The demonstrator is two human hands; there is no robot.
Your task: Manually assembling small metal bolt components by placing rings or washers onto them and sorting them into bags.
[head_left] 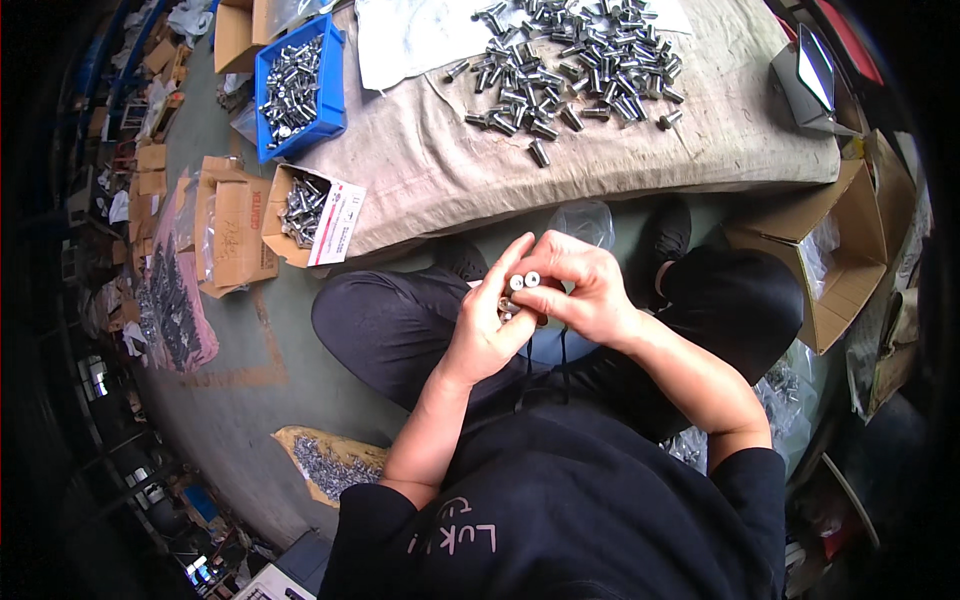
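Observation:
Both my hands meet above my lap, fingers closed around small shiny metal cylinders. In my left hand (pixel 487 322) lie a few metal cylinders (pixel 508 306), partly hidden by the fingers. My right hand (pixel 585 290) pinches two metal cylinders (pixel 524 281) side by side, their round ends up and a dark hole in at least one. The left fingertips touch the right hand there. Beyond, a loose pile of similar-looking metal cylinders (pixel 570 72) is spread over the cloth-covered table (pixel 420 150).
A blue bin (pixel 335 118) of metal parts stands at the far left, with a small carton (pixel 345 215) of parts nearer. An open cardboard box (pixel 855 225) sits at the right, below a small device with a screen (pixel 808 80). More parts lie on a floor sheet (pixel 290 440).

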